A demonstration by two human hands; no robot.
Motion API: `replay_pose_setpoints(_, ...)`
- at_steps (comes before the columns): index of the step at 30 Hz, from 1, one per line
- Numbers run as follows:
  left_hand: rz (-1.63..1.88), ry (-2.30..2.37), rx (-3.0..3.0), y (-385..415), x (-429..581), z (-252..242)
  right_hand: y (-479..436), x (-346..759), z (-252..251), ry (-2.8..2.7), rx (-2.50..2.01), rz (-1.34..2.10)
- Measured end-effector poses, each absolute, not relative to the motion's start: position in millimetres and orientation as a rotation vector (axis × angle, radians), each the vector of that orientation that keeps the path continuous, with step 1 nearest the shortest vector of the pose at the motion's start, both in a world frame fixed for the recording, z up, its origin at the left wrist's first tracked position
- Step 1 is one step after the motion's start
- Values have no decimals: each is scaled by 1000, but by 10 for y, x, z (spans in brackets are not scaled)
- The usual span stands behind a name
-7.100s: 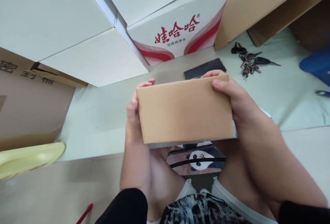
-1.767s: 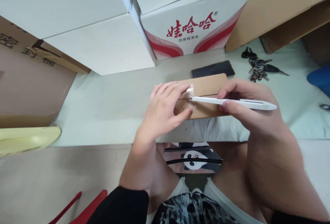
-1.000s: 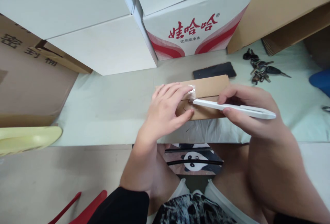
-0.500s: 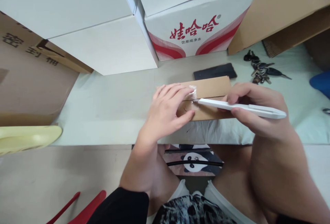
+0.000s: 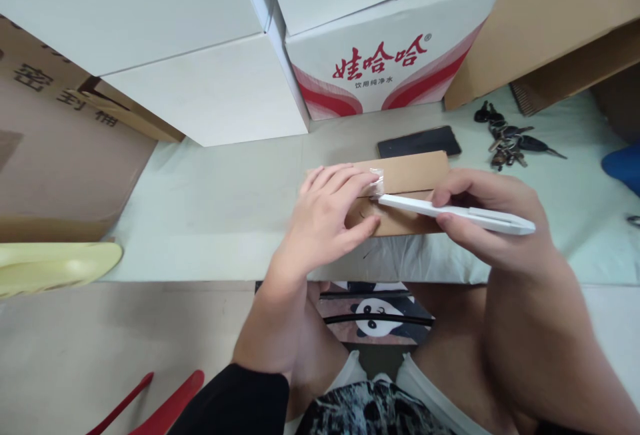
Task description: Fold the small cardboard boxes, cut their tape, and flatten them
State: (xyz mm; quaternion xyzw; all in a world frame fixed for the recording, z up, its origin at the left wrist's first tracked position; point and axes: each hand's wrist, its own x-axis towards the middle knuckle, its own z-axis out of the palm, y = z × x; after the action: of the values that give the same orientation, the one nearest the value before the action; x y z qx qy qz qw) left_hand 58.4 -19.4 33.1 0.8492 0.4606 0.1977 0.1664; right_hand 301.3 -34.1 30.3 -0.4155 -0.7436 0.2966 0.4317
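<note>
A small brown cardboard box (image 5: 415, 170) lies lengthwise near the front edge of the covered surface, with a strip of clear tape (image 5: 377, 181) across its middle seam. My left hand (image 5: 333, 211) rests flat over the box's left part, fingers stretched out and thumb apart, hiding that end. In my right hand (image 5: 493, 211) is a slim white utility knife (image 5: 457, 213), gripped between thumb and fingers. Its tip points left and meets the box at the seam by the tape, close to my left thumb; the blade itself hardly shows.
Just behind the box lies a black phone (image 5: 419, 142), and a bunch of keys (image 5: 507, 138) sits to its right. A white and red carton (image 5: 395, 68) and white boxes (image 5: 215, 98) stand along the back. Brown cartons (image 5: 565, 15) flank them. A yellow object (image 5: 60, 265) juts in at left.
My right hand and the knife have moved a little to the left, bringing the white body closer to the tape. My left hand stays on the box.
</note>
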Motion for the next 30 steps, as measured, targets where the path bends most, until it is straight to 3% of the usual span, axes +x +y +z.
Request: replay_pose_setpoints(30, 547, 1293, 2428, -187, 562, 339, -407, 2876, 426, -1979, -1038, 707)
